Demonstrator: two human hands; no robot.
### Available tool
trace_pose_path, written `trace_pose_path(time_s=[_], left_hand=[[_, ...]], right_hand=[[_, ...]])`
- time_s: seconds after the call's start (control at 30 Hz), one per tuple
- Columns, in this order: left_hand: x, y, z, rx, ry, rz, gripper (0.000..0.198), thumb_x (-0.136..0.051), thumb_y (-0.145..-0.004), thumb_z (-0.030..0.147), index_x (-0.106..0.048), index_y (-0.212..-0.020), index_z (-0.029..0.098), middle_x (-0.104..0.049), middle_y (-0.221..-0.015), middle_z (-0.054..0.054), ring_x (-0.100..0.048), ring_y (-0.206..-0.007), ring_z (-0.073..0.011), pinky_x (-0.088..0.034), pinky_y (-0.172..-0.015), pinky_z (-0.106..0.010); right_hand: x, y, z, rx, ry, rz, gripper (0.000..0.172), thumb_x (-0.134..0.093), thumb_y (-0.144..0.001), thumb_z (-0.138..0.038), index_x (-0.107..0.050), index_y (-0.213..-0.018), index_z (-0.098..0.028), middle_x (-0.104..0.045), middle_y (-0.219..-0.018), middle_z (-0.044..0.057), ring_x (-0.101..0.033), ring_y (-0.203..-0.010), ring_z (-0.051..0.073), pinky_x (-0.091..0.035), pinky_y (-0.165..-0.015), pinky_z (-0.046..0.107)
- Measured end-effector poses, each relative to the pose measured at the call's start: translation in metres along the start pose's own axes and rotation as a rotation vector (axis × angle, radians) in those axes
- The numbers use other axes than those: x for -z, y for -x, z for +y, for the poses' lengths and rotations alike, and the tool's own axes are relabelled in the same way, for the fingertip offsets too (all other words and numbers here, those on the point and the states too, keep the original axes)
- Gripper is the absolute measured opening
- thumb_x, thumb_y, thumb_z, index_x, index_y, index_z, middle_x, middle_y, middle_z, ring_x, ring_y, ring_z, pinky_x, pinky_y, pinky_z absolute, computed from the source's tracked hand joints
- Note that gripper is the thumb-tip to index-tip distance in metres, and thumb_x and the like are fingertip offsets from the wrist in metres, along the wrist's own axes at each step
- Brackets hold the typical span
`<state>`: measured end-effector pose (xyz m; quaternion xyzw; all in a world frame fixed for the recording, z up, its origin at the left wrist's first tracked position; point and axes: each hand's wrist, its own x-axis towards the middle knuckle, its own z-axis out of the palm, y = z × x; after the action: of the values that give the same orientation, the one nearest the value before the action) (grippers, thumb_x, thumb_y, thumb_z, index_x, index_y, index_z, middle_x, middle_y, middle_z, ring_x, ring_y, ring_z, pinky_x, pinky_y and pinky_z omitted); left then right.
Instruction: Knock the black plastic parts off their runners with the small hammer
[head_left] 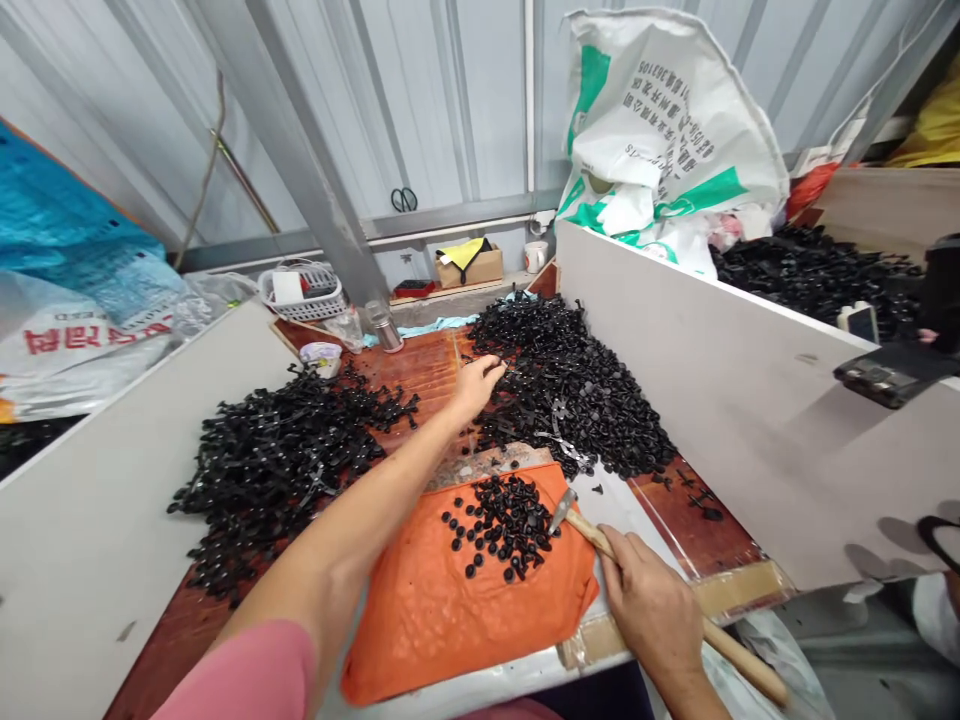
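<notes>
Left hand (476, 385) is stretched out to the near-left edge of the big pile of black plastic parts (577, 400) at centre-right of the table (675, 520); fingers curled onto the parts, can't tell whether anything is actually pinched. Right hand (652, 610) is at the near edge, fingers wrapped tight around the wooden handle of a small hammer (592, 535), metal head resting at the right edge of the orange pad (450, 610). On the pad: a loose cluster of small black round pieces (502, 525), just left of the hammer head. Second pile of black sprue frames (277, 460) sits on the left, well apart from the right pile. White boards (750, 400) wall in both sides. Behind: white basket (300, 295), metal can (388, 330), cardboard box (469, 265), mug (535, 256), white-green sack (660, 130) upper right.
</notes>
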<state>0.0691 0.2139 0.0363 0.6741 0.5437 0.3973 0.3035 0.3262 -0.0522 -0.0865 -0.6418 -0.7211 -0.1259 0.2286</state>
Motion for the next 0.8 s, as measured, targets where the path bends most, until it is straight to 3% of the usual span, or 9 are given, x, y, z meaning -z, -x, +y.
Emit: trace_pose_path(time_s=[0.1, 0.2, 0.37, 0.5, 0.57, 0.67, 0.8], left_hand=[[0.029, 0.012, -0.005, 0.094, 0.211, -0.012, 0.035, -0.053, -0.097, 0.053, -0.06, -0.103, 0.019, -0.07, -0.095, -0.004, -0.069, -0.083, -0.0162, -0.052, -0.073, -0.025], [0.046, 0.025, -0.011, 0.194, 0.363, -0.037, 0.041, -0.056, -0.094, 0.061, -0.056, -0.107, 0.022, -0.071, -0.102, -0.005, -0.073, -0.078, -0.0155, -0.055, -0.068, -0.025], [0.05, 0.032, -0.016, 0.308, 0.46, -0.031, 0.033, -0.058, -0.095, 0.055, -0.058, -0.103, 0.022, -0.071, -0.093, -0.004, -0.068, -0.066, -0.0098, -0.055, -0.066, -0.023], [0.058, 0.046, -0.011, 0.321, 0.441, -0.035, 0.036, -0.065, -0.091, 0.053, -0.063, -0.094, 0.017, -0.068, -0.08, -0.005, -0.05, -0.053, -0.0068, -0.043, -0.052, -0.019], [0.068, 0.066, -0.006, 0.324, 0.426, -0.053, 0.04, -0.07, -0.086, 0.054, -0.065, -0.088, 0.015, -0.064, -0.073, -0.003, -0.044, -0.052, -0.0071, -0.036, -0.049, -0.019], [0.084, 0.114, -0.001, 0.317, 0.371, -0.117, 0.043, -0.068, -0.083, 0.058, -0.064, -0.082, 0.015, -0.058, -0.07, 0.001, -0.045, -0.058, -0.0091, -0.037, -0.054, -0.021], [0.094, 0.194, -0.005, 0.155, -0.065, -0.283, 0.043, -0.053, -0.091, 0.052, -0.051, -0.066, 0.017, -0.047, -0.066, 0.004, -0.042, -0.066, -0.0114, -0.032, -0.061, -0.023]], right_hand=[[-0.004, 0.002, 0.003, 0.007, -0.002, -0.002, 0.032, -0.042, -0.104, -0.036, -0.069, -0.118, -0.026, -0.071, -0.081, 0.002, -0.063, -0.064, 0.017, -0.037, -0.066, 0.032], [-0.008, 0.003, 0.005, 0.003, 0.023, -0.012, 0.034, -0.043, -0.104, -0.038, -0.071, -0.119, -0.026, -0.073, -0.084, 0.002, -0.063, -0.063, 0.017, -0.036, -0.063, 0.032], [-0.007, 0.002, 0.005, 0.012, 0.052, 0.01, 0.032, -0.047, -0.102, -0.039, -0.072, -0.118, -0.026, -0.074, -0.086, 0.001, -0.063, -0.062, 0.017, -0.035, -0.06, 0.032], [-0.003, -0.001, 0.003, 0.014, 0.045, 0.016, 0.032, -0.047, -0.102, -0.037, -0.072, -0.117, -0.025, -0.074, -0.086, 0.003, -0.062, -0.062, 0.016, -0.035, -0.059, 0.031], [0.0, -0.002, 0.002, 0.018, 0.041, 0.016, 0.031, -0.048, -0.102, -0.036, -0.073, -0.116, -0.024, -0.073, -0.085, 0.002, -0.061, -0.061, 0.015, -0.033, -0.059, 0.031], [0.005, -0.004, -0.001, 0.015, 0.039, 0.011, 0.028, -0.052, -0.101, -0.034, -0.074, -0.115, -0.024, -0.073, -0.084, 0.002, -0.059, -0.062, 0.015, -0.03, -0.059, 0.03], [0.01, -0.007, -0.004, 0.003, 0.044, 0.003, 0.026, -0.056, -0.1, -0.033, -0.074, -0.116, -0.023, -0.072, -0.083, 0.001, -0.057, -0.065, 0.014, -0.027, -0.058, 0.03]])
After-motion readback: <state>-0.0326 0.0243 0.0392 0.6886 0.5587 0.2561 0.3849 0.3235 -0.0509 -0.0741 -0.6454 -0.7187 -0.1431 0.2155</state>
